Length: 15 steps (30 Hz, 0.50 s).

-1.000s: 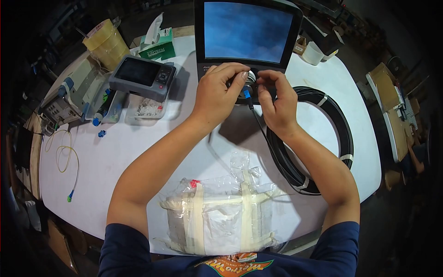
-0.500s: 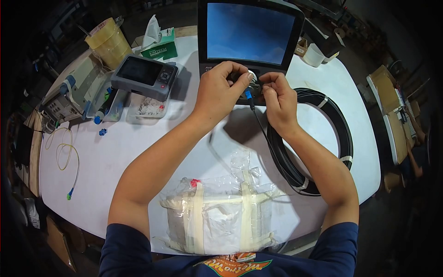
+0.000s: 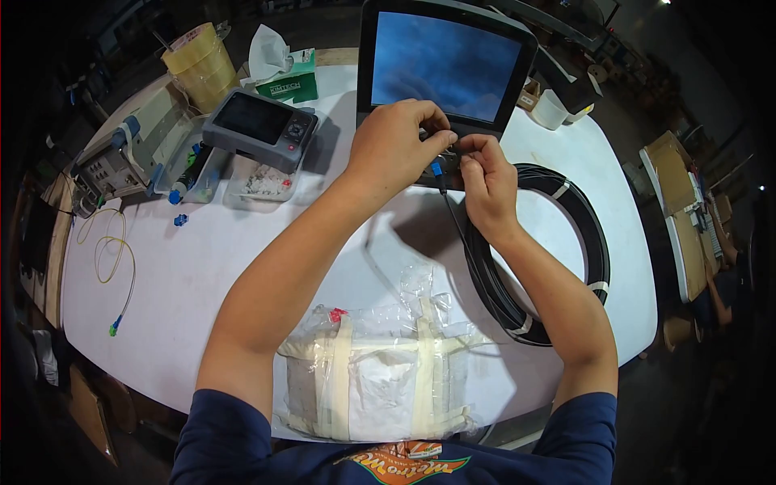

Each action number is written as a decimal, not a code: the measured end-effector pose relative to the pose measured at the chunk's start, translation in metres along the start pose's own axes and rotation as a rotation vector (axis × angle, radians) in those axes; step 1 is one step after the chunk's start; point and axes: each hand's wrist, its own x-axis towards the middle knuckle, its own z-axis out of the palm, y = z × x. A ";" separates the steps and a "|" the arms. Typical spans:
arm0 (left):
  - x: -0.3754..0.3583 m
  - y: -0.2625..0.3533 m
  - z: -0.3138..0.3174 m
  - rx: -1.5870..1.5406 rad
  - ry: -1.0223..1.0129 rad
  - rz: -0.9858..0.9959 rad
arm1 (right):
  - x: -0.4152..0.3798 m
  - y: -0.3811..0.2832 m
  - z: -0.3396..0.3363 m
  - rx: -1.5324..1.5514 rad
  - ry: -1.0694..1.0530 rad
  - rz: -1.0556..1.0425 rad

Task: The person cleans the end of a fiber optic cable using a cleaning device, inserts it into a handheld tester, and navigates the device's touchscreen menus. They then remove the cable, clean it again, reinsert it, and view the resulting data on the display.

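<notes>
My left hand (image 3: pixel 396 144) is held at the front of a black device with a lit bluish screen (image 3: pixel 440 63). Its thumb and fingers are pinched together below the screen, and whatever lies between them is hidden. Close beside it, my right hand (image 3: pixel 490 179) also has thumb and forefinger pinched at the device; its fingertips hide what they grip. Between the hands, a blue fibre connector (image 3: pixel 437 168) sits at the device's front, with a black cable (image 3: pixel 454 217) running down from it toward a coil of black cable (image 3: pixel 596 242) under my right forearm.
A plastic-wrapped, taped package (image 3: pixel 380 384) lies near my body. Leftward are a grey handheld tester (image 3: pixel 257 129), a tub of white scraps (image 3: pixel 263 182), a Kimtech wipes box (image 3: pixel 293 79), tape rolls (image 3: pixel 198 69), a grey instrument (image 3: pixel 113 162) and a thin yellow fibre cord (image 3: pixel 129 259).
My left fingers have shifted slightly at the device, and a white round part seen by them before is now out of sight. The screen's cloudy pattern differs. The whole view has shifted slightly.
</notes>
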 end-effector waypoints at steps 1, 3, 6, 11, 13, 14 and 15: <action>0.000 -0.001 -0.001 0.004 -0.002 0.000 | 0.000 0.003 0.001 0.022 0.004 -0.001; 0.001 -0.003 -0.001 -0.007 -0.024 -0.001 | 0.000 0.005 0.002 0.042 0.016 0.002; 0.003 -0.008 -0.003 -0.006 -0.070 0.026 | -0.001 0.003 0.001 0.047 0.014 0.019; 0.008 -0.019 -0.013 -0.122 -0.179 0.044 | 0.001 0.000 0.000 0.050 -0.008 0.047; 0.008 -0.021 -0.014 -0.156 -0.219 0.029 | 0.001 0.001 0.000 0.047 0.001 0.037; 0.007 -0.021 -0.015 -0.134 -0.216 0.035 | 0.001 0.002 0.001 0.041 0.009 0.025; 0.007 -0.019 -0.016 -0.112 -0.213 0.042 | 0.001 0.002 0.001 0.040 0.010 0.028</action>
